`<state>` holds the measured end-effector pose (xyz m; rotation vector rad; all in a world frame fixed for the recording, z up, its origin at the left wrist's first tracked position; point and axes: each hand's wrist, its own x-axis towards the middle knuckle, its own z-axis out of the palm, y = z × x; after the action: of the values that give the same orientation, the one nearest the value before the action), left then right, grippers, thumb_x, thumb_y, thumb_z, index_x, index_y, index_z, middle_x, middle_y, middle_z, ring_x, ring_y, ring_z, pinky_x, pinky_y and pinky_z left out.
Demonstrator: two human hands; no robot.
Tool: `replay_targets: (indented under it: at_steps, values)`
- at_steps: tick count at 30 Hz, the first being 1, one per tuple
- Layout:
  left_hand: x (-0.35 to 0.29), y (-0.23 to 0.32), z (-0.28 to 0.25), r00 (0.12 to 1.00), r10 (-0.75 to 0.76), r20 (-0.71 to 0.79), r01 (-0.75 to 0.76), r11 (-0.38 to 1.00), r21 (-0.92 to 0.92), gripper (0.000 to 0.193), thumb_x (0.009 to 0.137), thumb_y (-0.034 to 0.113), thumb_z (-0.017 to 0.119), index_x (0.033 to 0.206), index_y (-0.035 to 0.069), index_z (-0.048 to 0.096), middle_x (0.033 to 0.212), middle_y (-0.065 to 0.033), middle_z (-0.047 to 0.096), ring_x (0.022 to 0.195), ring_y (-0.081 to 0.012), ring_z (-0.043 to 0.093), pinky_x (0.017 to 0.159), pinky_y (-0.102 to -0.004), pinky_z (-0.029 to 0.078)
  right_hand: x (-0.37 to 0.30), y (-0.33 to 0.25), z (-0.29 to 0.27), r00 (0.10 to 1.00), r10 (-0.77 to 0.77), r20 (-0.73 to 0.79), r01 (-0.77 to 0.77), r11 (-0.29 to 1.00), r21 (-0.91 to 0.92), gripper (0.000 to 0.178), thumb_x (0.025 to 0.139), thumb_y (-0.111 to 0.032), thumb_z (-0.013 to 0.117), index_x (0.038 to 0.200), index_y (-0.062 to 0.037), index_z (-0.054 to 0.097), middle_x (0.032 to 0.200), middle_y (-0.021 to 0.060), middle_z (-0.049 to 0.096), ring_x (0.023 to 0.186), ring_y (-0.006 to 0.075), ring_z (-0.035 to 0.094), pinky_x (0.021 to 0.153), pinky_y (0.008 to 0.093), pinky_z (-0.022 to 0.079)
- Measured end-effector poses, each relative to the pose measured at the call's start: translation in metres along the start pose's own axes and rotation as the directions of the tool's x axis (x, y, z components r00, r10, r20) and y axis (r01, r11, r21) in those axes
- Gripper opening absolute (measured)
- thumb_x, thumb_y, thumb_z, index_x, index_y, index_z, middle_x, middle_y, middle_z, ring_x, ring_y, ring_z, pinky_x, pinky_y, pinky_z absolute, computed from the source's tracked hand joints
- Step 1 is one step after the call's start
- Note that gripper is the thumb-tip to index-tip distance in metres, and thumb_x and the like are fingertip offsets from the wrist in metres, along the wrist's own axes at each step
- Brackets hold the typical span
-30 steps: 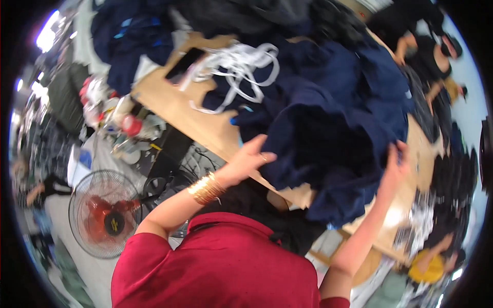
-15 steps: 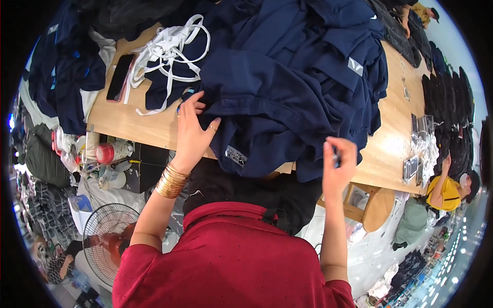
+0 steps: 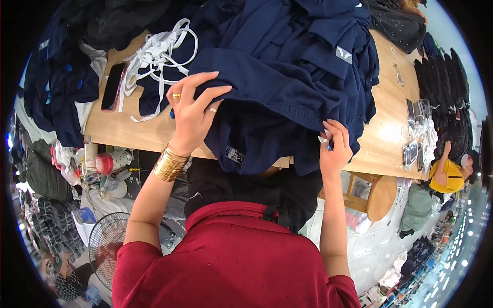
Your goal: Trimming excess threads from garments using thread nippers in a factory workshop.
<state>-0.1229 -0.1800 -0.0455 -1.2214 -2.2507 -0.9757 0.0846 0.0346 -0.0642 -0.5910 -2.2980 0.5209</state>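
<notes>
A navy garment [image 3: 257, 84] with a ribbed band lies over the table's front edge. My left hand [image 3: 192, 110], with gold bangles and rings, holds the band's left end, fingers on top and thumb at the edge. At the band's right end my right hand [image 3: 336, 146] pinches the cloth. A small thing with a pale pointed tip and a blue part [image 3: 327, 143] shows between the right fingers; its kind is unclear. Below the raised band, the garment's inside shows a shiny printed patch [image 3: 234, 155].
More navy garments [image 3: 277, 31] are heaped behind. White drawstring cords [image 3: 159, 51] and a phone [image 3: 113, 87] lie left on the wooden table [image 3: 128, 128]. Clear plastic packets [image 3: 418, 133] sit at the right. A fan [image 3: 110, 251] and a wooden stool [image 3: 380, 197] stand below; a person in yellow [image 3: 448, 173] is at far right.
My left hand has moved up and right onto the band. My right hand, apart from the cloth before, now grips its right end. The band is lifted, opening the garment below.
</notes>
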Motion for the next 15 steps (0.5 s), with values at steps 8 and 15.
replay_targets:
  at_steps: [8, 15]
  values:
    - [-0.032, 0.085, -0.008, 0.506, 0.179, 0.844, 0.817, 0.214, -0.536, 0.032, 0.083, 0.017, 0.062, 0.11, 0.002, 0.055, 0.108, -0.0094, 0.057, 0.1, -0.0156, 0.054, 0.081, -0.0275, 0.046, -0.006, -0.035, -0.011, 1.0, -0.002, 0.01, 0.0, 0.981, 0.194, 0.03, 0.061, 0.011, 0.062, 0.088, -0.0028, 0.062, 0.094, 0.0101, 0.063, 0.081, 0.0248, 0.063, 0.068, 0.0262, 0.05]
    - [-0.003, 0.093, 0.026, 0.576, -0.3, 0.76, 0.468, -0.642, -0.608, 0.025, 0.09, 0.019, 0.052, 0.109, 0.003, 0.054, 0.109, -0.0041, 0.057, 0.101, -0.0141, 0.053, 0.089, -0.0307, 0.041, -0.013, -0.063, -0.023, 0.992, -0.123, 0.037, 0.112, 0.967, 0.231, 0.032, 0.057, 0.007, 0.066, 0.087, -0.0022, 0.063, 0.091, 0.0113, 0.062, 0.077, 0.0239, 0.063, 0.067, 0.0281, 0.051]
